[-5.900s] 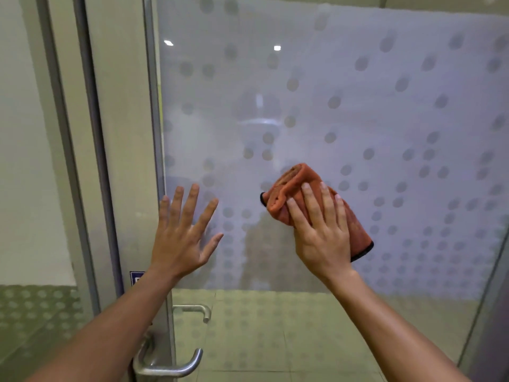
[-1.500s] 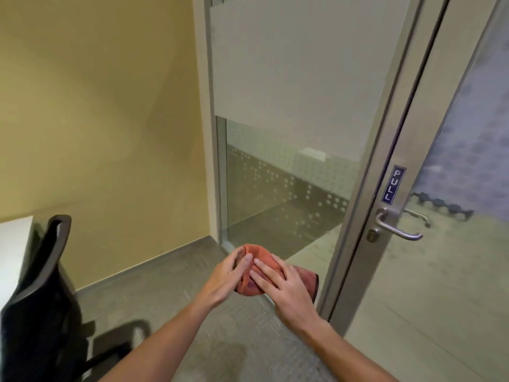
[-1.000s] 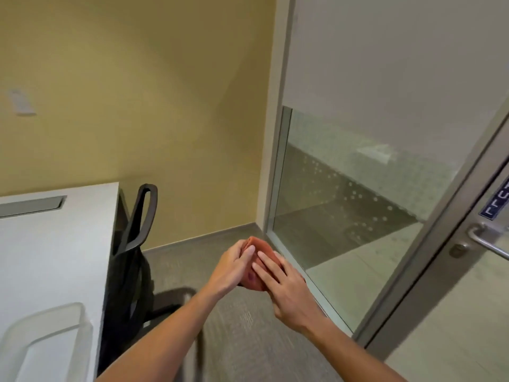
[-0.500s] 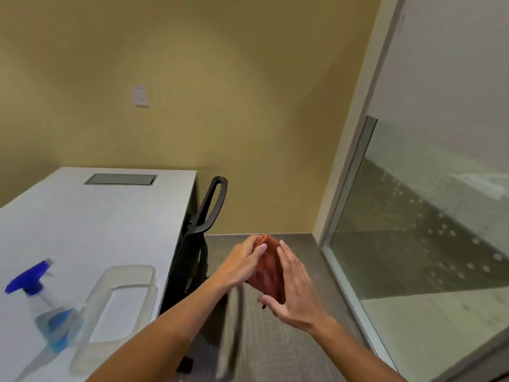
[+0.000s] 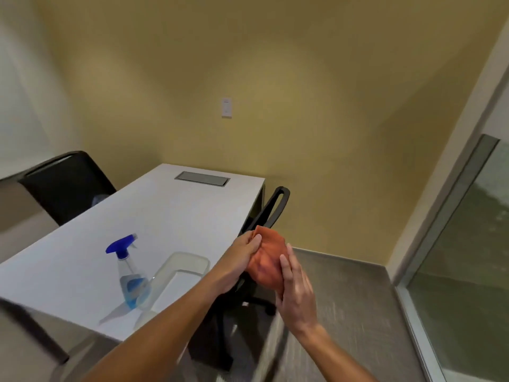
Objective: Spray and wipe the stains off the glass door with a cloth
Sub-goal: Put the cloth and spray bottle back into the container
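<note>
The orange cloth (image 5: 266,257) is bunched up between both my hands, just past the right edge of the white table (image 5: 176,216). My left hand (image 5: 242,255) grips its upper left side. My right hand (image 5: 296,290) presses flat against its lower right side. A clear spray bottle (image 5: 129,274) with a blue trigger head and blue liquid stands on the table, left of my hands. Only a fixed glass panel (image 5: 468,257) shows at the far right; the glass door itself is out of view.
A clear plastic container (image 5: 179,274) sits on the table beside the spray bottle. A black chair (image 5: 264,216) stands tucked at the table's right side, under my hands. Another black chair (image 5: 66,186) is behind the table on the left. Grey carpet covers the floor.
The view has swung left, away from the door and onto the table. The cloth stays held between both hands, now nearer the table with the spray bottle and container in fuller view.
</note>
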{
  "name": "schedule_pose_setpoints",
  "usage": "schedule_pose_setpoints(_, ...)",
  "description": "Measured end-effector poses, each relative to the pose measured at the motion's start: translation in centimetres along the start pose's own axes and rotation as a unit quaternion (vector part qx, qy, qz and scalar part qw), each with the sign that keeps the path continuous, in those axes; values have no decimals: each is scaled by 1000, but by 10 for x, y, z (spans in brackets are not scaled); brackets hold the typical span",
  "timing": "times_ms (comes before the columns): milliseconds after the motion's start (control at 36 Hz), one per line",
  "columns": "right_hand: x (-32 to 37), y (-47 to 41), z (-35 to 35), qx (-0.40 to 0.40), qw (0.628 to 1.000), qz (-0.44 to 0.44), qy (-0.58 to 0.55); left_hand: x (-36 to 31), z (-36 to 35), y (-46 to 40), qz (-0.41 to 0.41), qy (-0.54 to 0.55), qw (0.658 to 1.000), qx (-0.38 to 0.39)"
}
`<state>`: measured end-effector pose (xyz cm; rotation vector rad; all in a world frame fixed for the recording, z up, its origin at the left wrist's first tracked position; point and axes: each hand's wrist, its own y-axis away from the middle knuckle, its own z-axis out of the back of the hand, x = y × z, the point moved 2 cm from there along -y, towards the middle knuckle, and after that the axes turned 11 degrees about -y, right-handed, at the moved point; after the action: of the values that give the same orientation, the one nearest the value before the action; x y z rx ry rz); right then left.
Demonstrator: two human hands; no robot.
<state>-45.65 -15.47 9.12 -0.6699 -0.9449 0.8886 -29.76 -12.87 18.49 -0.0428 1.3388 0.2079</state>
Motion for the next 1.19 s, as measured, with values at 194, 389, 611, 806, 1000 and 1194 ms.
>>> schedule_pose_setpoints(194,-7,-13,-19,82,996,-17,-18,16,43,15,13,-142,986,-91)
schedule_pose_setpoints(389,6,-28,-45,131,991,8,-4,38,74,18,42,-293,941,-164)
schedule_pose_setpoints(611,22,-47,-93,196,980,18,29,80,111,10,91,-346,921,-156)
schedule_pose_setpoints(806,32,-54,-155,279,958,4,69,112,162,-16,139,-349,915,-147)
schedule_pose_setpoints(1000,39,-72,-217,343,932,-26,118,142,213,-57,156,-365,911,-113)
schedule_pose_setpoints(1194,32,-75,-269,389,907,-82,138,179,245,-89,168,-353,915,-102)
